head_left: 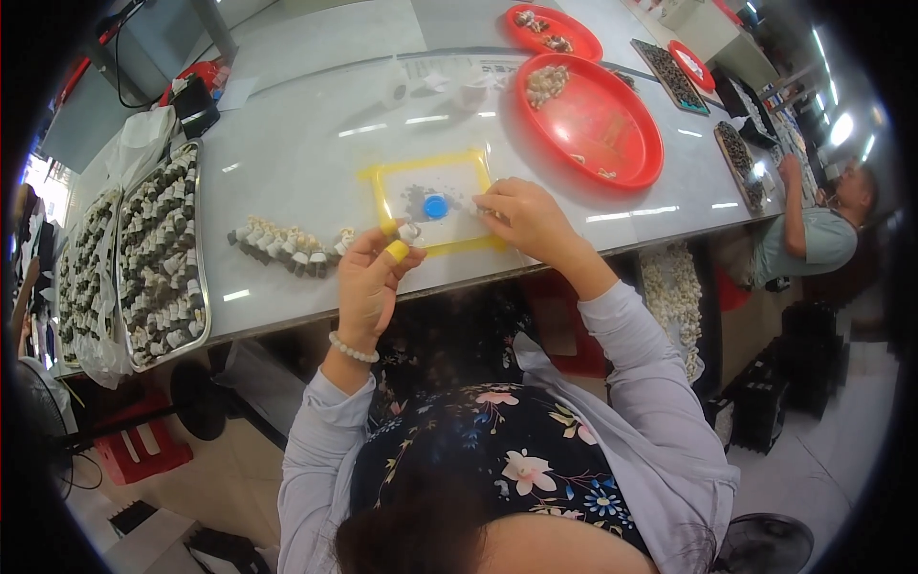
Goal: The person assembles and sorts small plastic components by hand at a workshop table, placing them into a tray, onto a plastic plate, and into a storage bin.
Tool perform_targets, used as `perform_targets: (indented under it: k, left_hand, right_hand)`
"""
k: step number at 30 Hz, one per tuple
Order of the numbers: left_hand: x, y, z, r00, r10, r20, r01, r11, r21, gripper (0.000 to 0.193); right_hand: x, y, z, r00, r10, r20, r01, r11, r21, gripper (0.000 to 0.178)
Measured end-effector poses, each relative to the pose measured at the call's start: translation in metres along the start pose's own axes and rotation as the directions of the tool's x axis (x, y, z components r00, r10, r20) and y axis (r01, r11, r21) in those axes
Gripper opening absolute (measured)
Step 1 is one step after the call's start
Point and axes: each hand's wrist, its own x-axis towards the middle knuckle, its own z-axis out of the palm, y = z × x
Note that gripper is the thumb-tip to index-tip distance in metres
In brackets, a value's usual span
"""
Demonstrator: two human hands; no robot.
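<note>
My left hand [375, 273], with yellow coverings on two fingertips, pinches a small whitish piece [409, 232] over the near edge of a yellow-taped square [381, 198] on the table. Inside that square, a small round blue cap [435, 207] sits among dark grey smudges. My right hand [524, 218] is at the square's right side, thumb and fingers closed together. A tiny pale thing shows at its fingertips, too small to name. To the left of my left hand, a curved row of small white-and-grey pieces [287, 244] lies on the table.
A large red round tray [612, 124] with pale pieces stands at the back right, another red tray [583, 43] behind it. Metal trays [204, 287] of similar white-and-grey pieces line the left. A co-worker [808, 234] sits at the far right. A red stool [134, 445] stands below left.
</note>
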Motion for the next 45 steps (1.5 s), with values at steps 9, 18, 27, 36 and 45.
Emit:
perform_targets:
  k: [9,18,27,36,45]
  left_hand:
    - [0.003,-0.006,-0.006,1.000,0.001,0.023,-0.001,1.000,-0.019,0.018]
    - [0.004,-0.007,-0.007,1.000,-0.027,0.015,0.028,0.997,-0.068,0.020]
    - [0.005,-0.003,-0.007,0.998,-0.047,0.045,0.050,0.996,-0.068,0.025]
    - [0.004,-0.004,-0.004,0.999,-0.029,0.025,0.030,0.997,-0.068,0.023]
    - [0.004,-0.006,-0.006,0.998,-0.031,0.058,0.034,0.998,-0.052,0.024]
  right_hand:
    - [0.011,-0.004,-0.001,1.000,-0.005,0.029,0.003,0.997,0.072,0.014]
    - [0.042,-0.012,0.015,0.995,-0.083,0.056,0.074,0.985,0.155,0.014]
    - [0.052,-0.014,0.017,0.974,-0.134,0.181,0.121,0.989,0.086,0.013]
    - [0.050,-0.019,0.013,0.987,-0.162,0.015,0.160,0.985,0.066,0.009]
    - [0.045,-0.024,0.008,0.999,-0.032,-0.016,0.034,0.975,0.219,0.012]
